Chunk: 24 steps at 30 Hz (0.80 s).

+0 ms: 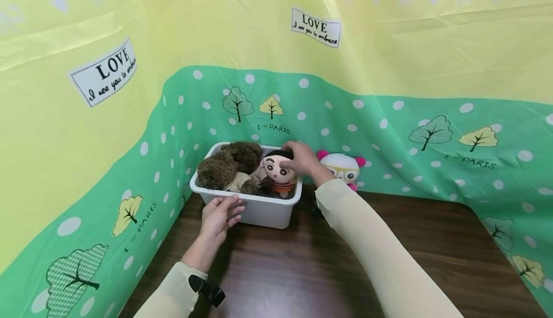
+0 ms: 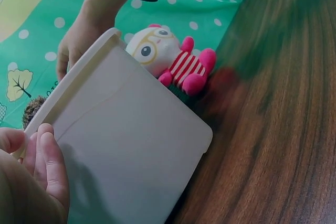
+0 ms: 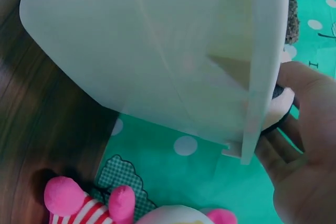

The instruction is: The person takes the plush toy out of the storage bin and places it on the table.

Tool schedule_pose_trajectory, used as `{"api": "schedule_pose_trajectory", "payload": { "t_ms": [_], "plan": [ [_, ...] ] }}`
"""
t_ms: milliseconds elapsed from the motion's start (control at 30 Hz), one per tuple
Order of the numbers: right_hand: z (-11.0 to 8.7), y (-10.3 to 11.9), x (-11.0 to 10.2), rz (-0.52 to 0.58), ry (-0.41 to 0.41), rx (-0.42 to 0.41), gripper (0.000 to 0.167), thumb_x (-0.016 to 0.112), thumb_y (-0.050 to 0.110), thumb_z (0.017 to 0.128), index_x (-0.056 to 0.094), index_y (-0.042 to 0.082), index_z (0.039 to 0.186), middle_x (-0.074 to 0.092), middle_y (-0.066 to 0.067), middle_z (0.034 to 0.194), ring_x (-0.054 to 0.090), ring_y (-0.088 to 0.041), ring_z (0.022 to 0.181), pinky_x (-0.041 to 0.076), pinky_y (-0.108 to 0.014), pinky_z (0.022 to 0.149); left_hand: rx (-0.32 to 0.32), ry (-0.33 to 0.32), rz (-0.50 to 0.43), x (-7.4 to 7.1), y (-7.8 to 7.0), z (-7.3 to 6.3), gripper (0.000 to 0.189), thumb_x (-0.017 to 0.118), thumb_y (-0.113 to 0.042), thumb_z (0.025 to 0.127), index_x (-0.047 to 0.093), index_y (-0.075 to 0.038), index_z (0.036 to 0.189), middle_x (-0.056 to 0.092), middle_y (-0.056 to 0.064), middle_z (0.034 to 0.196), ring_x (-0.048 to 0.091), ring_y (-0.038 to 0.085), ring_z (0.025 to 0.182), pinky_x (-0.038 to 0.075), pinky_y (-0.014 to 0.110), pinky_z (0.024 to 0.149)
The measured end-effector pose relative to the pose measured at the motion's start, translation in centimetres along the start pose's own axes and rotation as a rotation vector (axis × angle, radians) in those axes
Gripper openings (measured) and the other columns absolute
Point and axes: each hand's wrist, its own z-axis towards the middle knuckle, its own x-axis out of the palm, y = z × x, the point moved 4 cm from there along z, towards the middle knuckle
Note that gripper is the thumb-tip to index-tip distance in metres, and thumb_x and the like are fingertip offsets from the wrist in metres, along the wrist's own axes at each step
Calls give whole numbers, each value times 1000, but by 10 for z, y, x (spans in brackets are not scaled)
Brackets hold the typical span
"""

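Observation:
A white plastic bin (image 1: 263, 212) stands on the table against the cloth. Inside it lie brown curly plush toys (image 1: 218, 169) and, on the right, a doll (image 1: 276, 168) with black hair, thick eyebrows and an orange striped bottom. My right hand (image 1: 301, 159) grips the doll's head from above, thumb across the face side. In the right wrist view, the bin's wall hides most of the doll (image 3: 278, 109). My left hand (image 1: 219, 217) holds the bin's front rim, its thumb at the rim and its fingers against the outer wall (image 2: 121, 145).
Right of the bin, partly behind my right forearm, sits a white plush toy (image 1: 341, 165) with pink ears, yellow glasses and a red-striped body. A yellow and green printed cloth (image 1: 380, 131) rises behind and left of the dark wooden table (image 1: 414, 241).

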Motion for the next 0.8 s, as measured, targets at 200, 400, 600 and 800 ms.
{"api": "schedule_pose_trajectory", "payload": {
  "t_ms": [200, 400, 600, 800],
  "plan": [
    [-5, -3, -1, 70, -47, 8, 44, 83, 28, 88, 64, 13, 124, 64, -10, 128, 58, -30, 123, 51, -47, 105, 1, -8, 1, 0, 0, -2, 23, 75, -17, 92, 55, -9, 103, 79, 1, 86, 76, 14, 74, 58, 27, 59],
    [-6, -1, -6, 96, -81, -14, 34, 82, 26, 88, 69, 15, 117, 67, -9, 123, 61, -29, 119, 52, -48, 100, 1, -18, 7, 0, 0, -2, 23, 74, -17, 93, 56, -9, 104, 79, 0, 86, 75, 13, 73, 58, 27, 59],
    [-8, 5, -18, 126, -99, -32, 31, 81, 23, 89, 73, 13, 117, 69, -10, 124, 62, -31, 119, 54, -48, 98, 8, -22, 6, 2, 0, -3, 23, 74, -17, 93, 56, -10, 104, 79, -1, 85, 74, 12, 71, 58, 26, 58],
    [-13, 12, -38, 183, -139, -57, 32, 81, 20, 89, 74, 12, 119, 71, -10, 124, 63, -30, 120, 54, -47, 98, 7, -30, 7, 2, 1, -4, 23, 74, -17, 92, 55, -10, 103, 78, -1, 84, 73, 11, 69, 57, 26, 58]
  ]
}}
